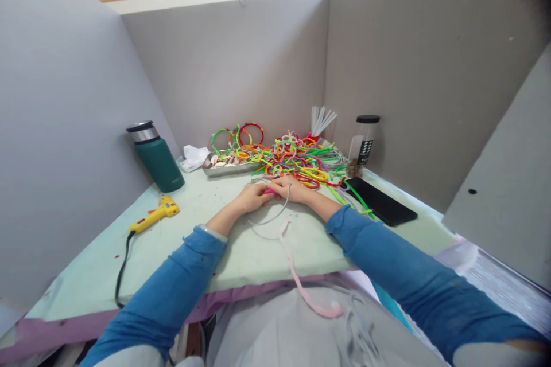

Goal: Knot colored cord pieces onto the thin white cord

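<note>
My left hand [252, 198] and my right hand [290, 189] meet at the middle of the table, fingers closed in a pinch. Between the fingertips shows a small bright pink piece [269, 191], apparently part of a fuzzy pipe cleaner. A thin grey pipe cleaner [282, 210] loops out from the hands and curves down toward the tabletop. Fingers cover most of what is held. Just beyond the hands lies a tangled heap of coloured pipe cleaners [297, 155]. A pale pink strip [293, 268] runs from the table over its front edge onto my lap.
At left are a yellow glue gun [155, 215] with black cord and a green bottle [158, 161]. Behind stand a metal tray [232, 169] of shells and pipe-cleaner rings [251, 124]. At right are a black phone [383, 202] and a clear jar [364, 146]. Grey partitions [232, 63] enclose the table.
</note>
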`<action>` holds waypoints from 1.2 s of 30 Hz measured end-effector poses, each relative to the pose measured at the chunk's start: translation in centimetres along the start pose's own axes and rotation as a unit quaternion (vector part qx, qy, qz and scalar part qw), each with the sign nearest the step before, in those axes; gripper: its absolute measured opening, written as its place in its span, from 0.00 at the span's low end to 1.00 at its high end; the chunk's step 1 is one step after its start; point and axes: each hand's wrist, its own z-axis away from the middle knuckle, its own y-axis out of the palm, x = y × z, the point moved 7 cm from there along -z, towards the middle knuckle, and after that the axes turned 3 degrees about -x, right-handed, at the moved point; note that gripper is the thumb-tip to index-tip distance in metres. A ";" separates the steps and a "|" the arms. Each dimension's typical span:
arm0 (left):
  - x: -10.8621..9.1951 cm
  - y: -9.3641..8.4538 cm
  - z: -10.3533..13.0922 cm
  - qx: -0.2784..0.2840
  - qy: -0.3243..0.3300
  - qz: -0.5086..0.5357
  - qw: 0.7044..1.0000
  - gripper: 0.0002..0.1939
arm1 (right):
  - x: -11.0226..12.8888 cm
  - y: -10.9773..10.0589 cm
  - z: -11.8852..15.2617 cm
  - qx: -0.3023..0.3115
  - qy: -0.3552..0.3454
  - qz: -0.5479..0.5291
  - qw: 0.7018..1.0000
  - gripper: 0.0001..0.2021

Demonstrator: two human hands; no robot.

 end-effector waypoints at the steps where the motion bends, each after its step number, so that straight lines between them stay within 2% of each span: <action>1: 0.0 0.0 0.0 0.000 0.001 -0.001 1.000 0.17 | 0.0 0.0 0.0 0.000 0.002 0.001 1.000 0.21; 36: 0.2 0.1 -0.1 -0.004 0.011 0.002 1.000 0.17 | 0.0 0.0 0.1 0.002 0.000 -0.001 1.000 0.20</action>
